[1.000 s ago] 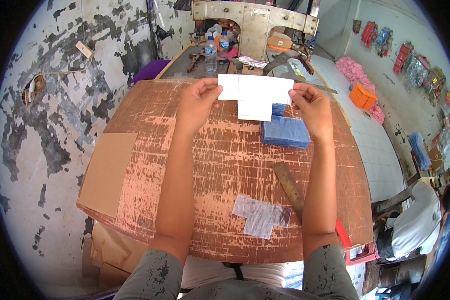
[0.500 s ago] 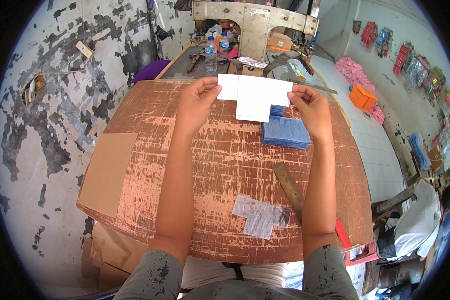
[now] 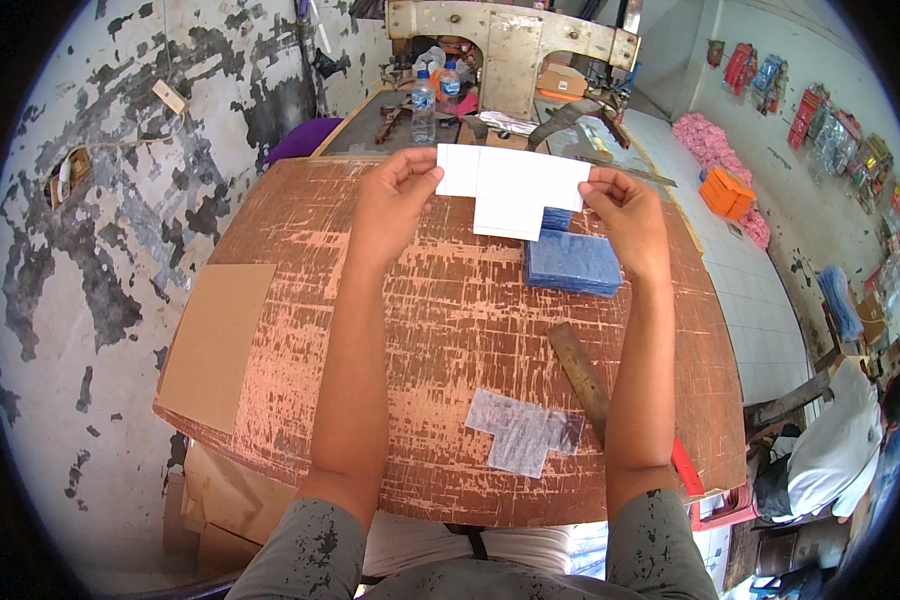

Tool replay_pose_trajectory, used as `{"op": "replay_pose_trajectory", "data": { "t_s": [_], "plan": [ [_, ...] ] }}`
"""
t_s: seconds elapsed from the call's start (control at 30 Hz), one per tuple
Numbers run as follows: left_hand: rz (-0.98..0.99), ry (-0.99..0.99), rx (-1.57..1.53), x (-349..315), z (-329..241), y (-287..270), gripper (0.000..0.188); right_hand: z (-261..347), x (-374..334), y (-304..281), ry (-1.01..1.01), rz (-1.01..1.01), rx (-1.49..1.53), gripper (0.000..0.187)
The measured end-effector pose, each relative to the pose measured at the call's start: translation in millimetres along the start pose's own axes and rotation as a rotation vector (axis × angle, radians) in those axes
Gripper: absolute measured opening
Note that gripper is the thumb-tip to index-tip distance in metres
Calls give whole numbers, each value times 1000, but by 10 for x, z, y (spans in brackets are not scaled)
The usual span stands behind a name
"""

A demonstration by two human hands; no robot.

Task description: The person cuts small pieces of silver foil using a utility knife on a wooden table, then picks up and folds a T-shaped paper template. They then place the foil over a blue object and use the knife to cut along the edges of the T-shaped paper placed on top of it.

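Observation:
A white T-shaped paper piece with thin ruled lines is held up above the far half of the worn brown table. My left hand pinches its left end between thumb and fingers. At the opposite end, my right hand has the same kind of pinch. Behind and below the paper lies a stack of blue sheets, partly covered by it. Between my forearms, near the front, a clear plastic T-shaped piece rests flat. A worn metal ruler lies beside my right forearm, which hides part of it.
A brown cardboard sheet lies at the table's left edge. Beyond the table stand a heavy cream-coloured press and a water bottle. A red tool sits by my right elbow. At the far right, a person in white bends over.
The paper has risen very slightly, and its lower flap tilts a little differently. Both hands keep their pinch, with my right hand shifted slightly to the right.

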State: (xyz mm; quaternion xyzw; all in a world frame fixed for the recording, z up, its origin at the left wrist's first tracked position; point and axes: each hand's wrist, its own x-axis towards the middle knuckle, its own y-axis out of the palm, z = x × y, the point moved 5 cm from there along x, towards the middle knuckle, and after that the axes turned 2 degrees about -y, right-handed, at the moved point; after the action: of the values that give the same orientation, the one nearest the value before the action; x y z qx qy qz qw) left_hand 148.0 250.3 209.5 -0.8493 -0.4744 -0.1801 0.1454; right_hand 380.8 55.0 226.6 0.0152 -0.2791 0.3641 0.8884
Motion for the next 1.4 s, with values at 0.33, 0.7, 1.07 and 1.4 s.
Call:
{"op": "replay_pose_trajectory", "data": {
  "t_s": [0.33,0.7,1.07,1.4],
  "plan": [
    [8,4,25,0,9,-19,23,-33,17,-23,-11,19,7,17],
    [-15,102,42,41,42,-37,21,57,-14,-17,-43,-7,-83,20],
    [-3,83,-50,-2,-82,-16,24,137,-41,4,-35,-1,-57,17],
    [-11,89,-67,-9,-96,-25,26,150,-39,-4,-67,24,-29,17]
  ]
}}
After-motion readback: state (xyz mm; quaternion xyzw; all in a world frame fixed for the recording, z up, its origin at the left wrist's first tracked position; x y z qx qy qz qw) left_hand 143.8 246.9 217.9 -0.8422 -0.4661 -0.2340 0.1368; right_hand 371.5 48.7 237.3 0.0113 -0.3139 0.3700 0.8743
